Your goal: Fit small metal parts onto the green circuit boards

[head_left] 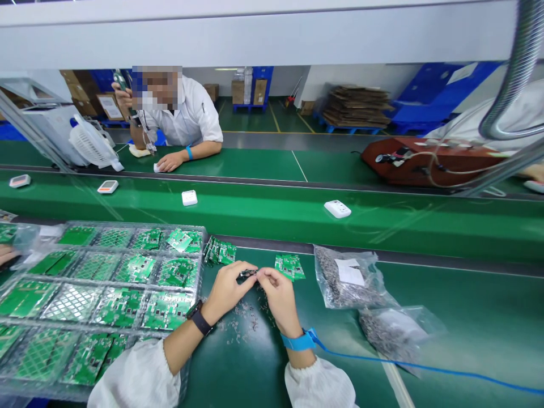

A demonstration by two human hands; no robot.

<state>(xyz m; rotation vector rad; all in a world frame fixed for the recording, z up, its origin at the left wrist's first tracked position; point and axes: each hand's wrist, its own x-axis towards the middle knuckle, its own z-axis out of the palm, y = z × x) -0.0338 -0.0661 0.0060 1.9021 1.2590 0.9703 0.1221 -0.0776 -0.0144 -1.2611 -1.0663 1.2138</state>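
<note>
My left hand is closed around a small circuit board, seen nearly edge-on, above the green bench. Thumb and fingers of my right hand pinch at the board's right end. Whatever they hold there is too small and covered to name. Loose small metal-legged parts lie scattered on the bench under both hands. Beyond my left hand, several green boards lean together by the tray's corner. A little pile of boards lies flat just past my right hand.
A clear plastic tray with boards in its compartments fills the left. Two bags of small parts, a larger bag and a nearer bag, lie right. A blue cord runs from my right wristband. White devices line the green belt; a co-worker sits across.
</note>
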